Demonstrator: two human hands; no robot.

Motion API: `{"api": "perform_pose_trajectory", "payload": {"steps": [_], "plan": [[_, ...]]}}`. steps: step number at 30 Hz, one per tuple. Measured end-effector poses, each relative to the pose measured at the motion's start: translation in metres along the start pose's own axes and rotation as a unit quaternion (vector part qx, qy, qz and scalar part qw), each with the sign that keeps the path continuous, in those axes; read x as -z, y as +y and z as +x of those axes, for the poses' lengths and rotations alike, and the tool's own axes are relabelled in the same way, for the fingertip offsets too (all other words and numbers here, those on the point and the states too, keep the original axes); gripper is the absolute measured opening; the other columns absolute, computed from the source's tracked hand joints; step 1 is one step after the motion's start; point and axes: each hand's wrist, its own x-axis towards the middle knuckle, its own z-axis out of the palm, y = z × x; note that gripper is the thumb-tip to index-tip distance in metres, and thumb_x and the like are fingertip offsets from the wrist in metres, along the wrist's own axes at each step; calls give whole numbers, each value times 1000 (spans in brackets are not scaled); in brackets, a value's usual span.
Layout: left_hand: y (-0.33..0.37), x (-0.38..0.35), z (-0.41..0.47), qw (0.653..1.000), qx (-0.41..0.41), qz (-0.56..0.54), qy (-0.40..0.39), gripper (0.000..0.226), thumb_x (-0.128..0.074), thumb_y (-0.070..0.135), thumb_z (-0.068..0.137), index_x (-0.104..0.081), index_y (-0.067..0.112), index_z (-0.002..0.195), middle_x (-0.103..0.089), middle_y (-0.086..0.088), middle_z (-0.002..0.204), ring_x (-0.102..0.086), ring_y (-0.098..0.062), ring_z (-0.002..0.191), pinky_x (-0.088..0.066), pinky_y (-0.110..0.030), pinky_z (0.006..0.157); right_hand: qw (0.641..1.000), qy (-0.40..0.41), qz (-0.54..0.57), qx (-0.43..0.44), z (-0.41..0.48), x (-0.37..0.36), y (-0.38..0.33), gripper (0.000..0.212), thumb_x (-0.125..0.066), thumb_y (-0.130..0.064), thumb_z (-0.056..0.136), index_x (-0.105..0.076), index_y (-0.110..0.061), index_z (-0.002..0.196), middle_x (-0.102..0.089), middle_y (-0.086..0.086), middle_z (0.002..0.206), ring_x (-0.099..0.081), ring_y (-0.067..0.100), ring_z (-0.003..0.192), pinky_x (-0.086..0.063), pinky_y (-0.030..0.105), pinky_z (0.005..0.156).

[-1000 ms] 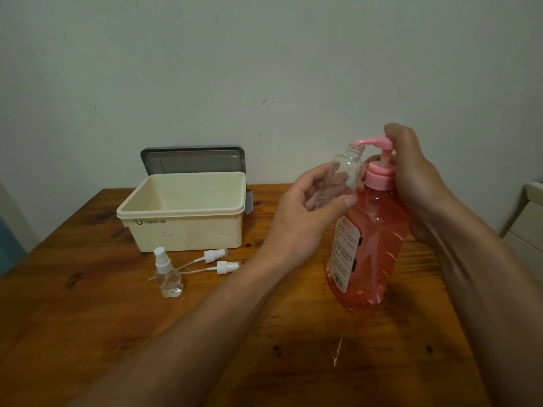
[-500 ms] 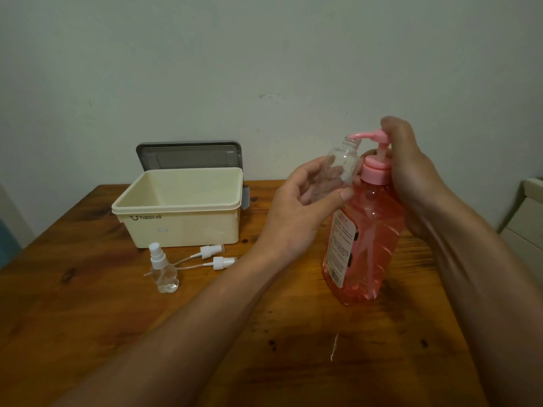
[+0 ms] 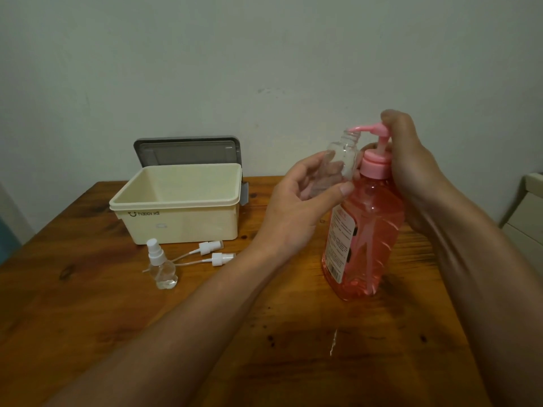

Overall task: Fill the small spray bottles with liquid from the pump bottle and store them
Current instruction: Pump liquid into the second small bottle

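A tall pink pump bottle (image 3: pixel 364 239) stands on the wooden table (image 3: pixel 88 304). My right hand (image 3: pixel 411 171) wraps around its neck with a finger on top of the pump head. My left hand (image 3: pixel 293 212) holds an uncapped clear small bottle (image 3: pixel 338 163) tilted, its mouth right under the pump spout. Another small spray bottle (image 3: pixel 160 267) with its white cap on stands at the left. Two loose white spray caps (image 3: pixel 216 252) with thin tubes lie beside it.
A cream plastic box (image 3: pixel 179 207) stands open at the back left, with its grey lid (image 3: pixel 188 151) leaning on the wall behind it. A pale piece of furniture (image 3: pixel 526 218) stands past the table's right edge.
Both hands and the two bottles keep their pose; the view has shifted slightly. The pump head sits at about the same height.
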Motion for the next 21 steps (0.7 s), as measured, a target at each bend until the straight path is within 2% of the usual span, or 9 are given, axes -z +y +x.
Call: {"api": "perform_pose_trajectory", "payload": {"steps": [2, 4, 8, 13, 16, 19, 21], "plan": [[0, 0, 0, 1000, 1, 0, -3, 53, -70, 9, 85, -51, 15, 135, -65, 1, 125, -64, -5, 110, -53, -20, 88, 1000, 5, -3, 4, 1, 0, 0, 69, -33, -51, 95, -65, -24, 40, -58, -1, 47, -51, 18, 43, -44, 28, 55], [-1, 0, -1, 1000, 4, 1, -3, 53, -70, 9, 85, -51, 14, 134, -65, 2, 123, -64, -3, 108, -53, -17, 84, 1000, -3, -2, 4, 1, 1, -1, 68, -32, -44, 95, -63, -20, 39, -58, 0, 47, -50, 17, 43, -43, 26, 53], [-2, 1, -2, 1000, 4, 7, -3, 53, -71, 11, 85, -52, 16, 134, -65, 8, 119, -63, 5, 103, -51, -13, 79, 1000, -7, -13, 3, 0, 3, 1, 55, -34, -46, 94, -59, -16, 56, -60, 4, 52, -52, 20, 45, -43, 29, 55], [-1, 0, 0, 1000, -4, 3, 2, 55, -71, 12, 85, -50, 18, 136, -65, 6, 122, -63, 0, 108, -53, -16, 84, 1000, -5, 0, 1, 0, 1, 1, 62, -37, -59, 93, -68, -20, 57, -60, 4, 56, -54, 19, 47, -46, 28, 54], [-1, -1, 0, 1000, -4, 4, -1, 54, -71, 13, 85, -51, 17, 136, -66, 4, 123, -63, -3, 110, -53, -20, 87, 1000, 0, -12, 1, 0, 2, 0, 61, -34, -55, 94, -62, -17, 56, -59, 4, 52, -51, 20, 44, -43, 27, 53], [-3, -1, -1, 1000, -1, 7, 1, 54, -71, 14, 85, -52, 18, 135, -66, 5, 123, -62, -2, 110, -53, -18, 86, 1000, -9, -26, 6, 1, 4, 1, 65, -32, -48, 94, -63, -17, 46, -59, 4, 52, -50, 23, 48, -43, 31, 56], [-4, 1, -1, 1000, -2, 8, 4, 54, -71, 14, 85, -53, 18, 135, -66, 6, 123, -62, -1, 110, -52, -17, 85, 1000, -12, -22, 3, 0, 4, 1, 61, -33, -46, 94, -62, -16, 48, -60, 4, 52, -51, 22, 48, -43, 31, 56]]}}
